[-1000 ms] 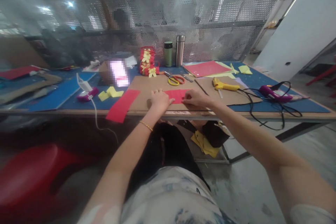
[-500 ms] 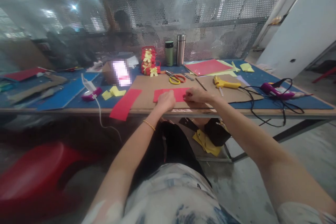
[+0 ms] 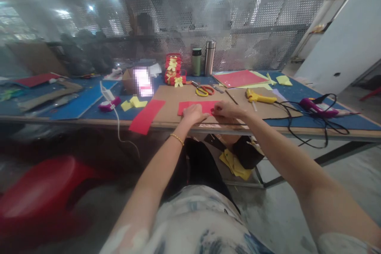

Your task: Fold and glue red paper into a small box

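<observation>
A red rectangular sheet (image 3: 205,105), paper or thin foam, lies on a brown cardboard board (image 3: 166,94) near the table's front edge. My left hand (image 3: 194,114) rests flat on the sheet's left and middle part, its thumb stretched toward the right. At the sheet's right end, the fingers of my right hand (image 3: 226,109) are pinched together. A small dark red spot shows by those fingertips, too small to name. Left of the board lies a second red strip (image 3: 147,117), which overhangs the table edge.
Scissors (image 3: 205,90) lie behind the sheet. To the right are a yellow glue gun (image 3: 260,97) and a purple power strip (image 3: 318,107) with black cables. Red boxes with yellow bows (image 3: 173,69), a green bottle (image 3: 196,62) and a steel flask (image 3: 210,58) stand behind.
The whole view has shifted slightly. My left thumb now reaches out to the right over the sheet's front edge. My right hand stays at the sheet's right end.
</observation>
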Demonstrator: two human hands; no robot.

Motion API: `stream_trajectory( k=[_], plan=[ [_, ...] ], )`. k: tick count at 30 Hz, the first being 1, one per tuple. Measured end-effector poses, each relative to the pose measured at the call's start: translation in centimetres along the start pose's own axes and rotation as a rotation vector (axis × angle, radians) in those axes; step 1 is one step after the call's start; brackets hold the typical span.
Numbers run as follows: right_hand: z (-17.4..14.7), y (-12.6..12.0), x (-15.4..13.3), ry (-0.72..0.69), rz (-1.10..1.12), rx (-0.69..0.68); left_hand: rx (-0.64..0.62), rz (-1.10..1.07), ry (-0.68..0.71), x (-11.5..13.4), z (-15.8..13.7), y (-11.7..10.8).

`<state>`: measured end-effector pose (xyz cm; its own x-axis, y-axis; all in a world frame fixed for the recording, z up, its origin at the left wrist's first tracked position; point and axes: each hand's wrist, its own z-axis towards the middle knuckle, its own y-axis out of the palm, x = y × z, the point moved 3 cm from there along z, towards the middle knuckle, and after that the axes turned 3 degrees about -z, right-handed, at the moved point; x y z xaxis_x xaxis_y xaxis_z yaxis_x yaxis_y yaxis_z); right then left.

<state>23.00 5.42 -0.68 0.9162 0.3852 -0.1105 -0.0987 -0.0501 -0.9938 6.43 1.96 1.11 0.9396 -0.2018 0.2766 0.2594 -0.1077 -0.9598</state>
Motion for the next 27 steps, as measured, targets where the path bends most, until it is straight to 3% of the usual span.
stream_trajectory(
  k=[19,27],
  plan=[
    [0.0,0.2,0.1,-0.006,-0.016,0.026,-0.053,-0.07,0.046,-1.5,0.0,-0.6],
    [0.2,0.5,0.5,-0.011,0.013,0.019,-0.061,-0.133,0.064,-3.8,-0.1,-1.1]
  ],
)
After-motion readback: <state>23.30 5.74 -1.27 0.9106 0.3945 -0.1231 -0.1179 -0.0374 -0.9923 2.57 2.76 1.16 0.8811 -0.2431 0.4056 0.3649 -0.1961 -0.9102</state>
